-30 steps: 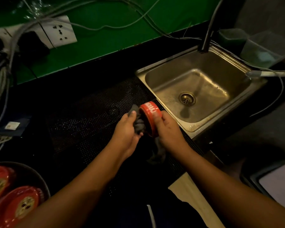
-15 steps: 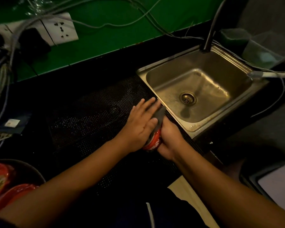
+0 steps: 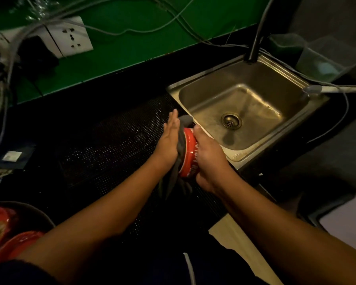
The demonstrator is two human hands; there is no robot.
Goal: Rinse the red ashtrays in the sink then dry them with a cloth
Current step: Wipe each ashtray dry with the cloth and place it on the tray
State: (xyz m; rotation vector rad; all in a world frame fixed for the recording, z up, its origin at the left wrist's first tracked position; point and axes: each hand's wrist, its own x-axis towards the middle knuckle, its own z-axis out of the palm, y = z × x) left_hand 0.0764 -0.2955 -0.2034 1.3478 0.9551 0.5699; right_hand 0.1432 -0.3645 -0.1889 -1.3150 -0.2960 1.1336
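Observation:
A red ashtray (image 3: 189, 153) stands on edge between my hands above the black perforated mat (image 3: 111, 145), just left of the steel sink (image 3: 230, 112). My right hand (image 3: 211, 159) grips the ashtray from the right, fingers curled round its rim. My left hand (image 3: 170, 138), fingers straight, presses a grey cloth (image 3: 180, 140) flat against the ashtray's left face. The cloth's tail hangs below the ashtray. Two more red ashtrays (image 3: 0, 227) lie in a dark round tray (image 3: 39, 214) at the lower left.
A black tap (image 3: 257, 31) rises behind the sink. Cables and a white wall socket (image 3: 70, 38) hang on the green wall at the back left. Clear plastic containers (image 3: 325, 56) stand at the back right. A white-topped tray (image 3: 345, 223) sits at the lower right.
My left hand has swung from lying over the ashtray to pressing the cloth upright against its side. The ashtray has turned on edge, with more red rim showing.

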